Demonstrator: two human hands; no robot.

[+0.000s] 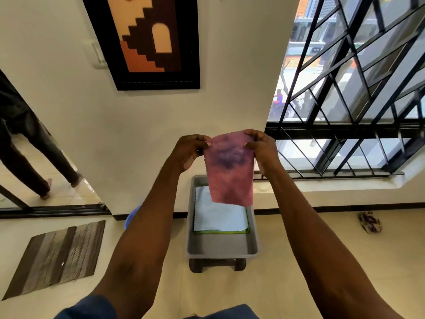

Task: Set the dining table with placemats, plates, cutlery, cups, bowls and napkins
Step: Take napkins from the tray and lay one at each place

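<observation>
Beige floor tiles, a white wall and a barred window [358,88] form the background; no dining table is seen. A pink napkin [230,171] is held up in the air by its two top corners, above the far end of a grey tray [220,249]. One corner is pinched by the left hand [190,150] between thumb and curled fingers, the other is pinched in the same way by the right hand [264,150]. The napkin hangs free, and its lower edge is close above a light blue cloth [218,217] which lies folded in the tray on a green-edged one.

Only the corners are gripped, so the napkin could slip from one pinch and drop into the tray or onto the floor. If it is folded in the air, the edges may be matched badly. The tray stands on a small dark stool [217,264], so it could be tipped by a knock.
</observation>
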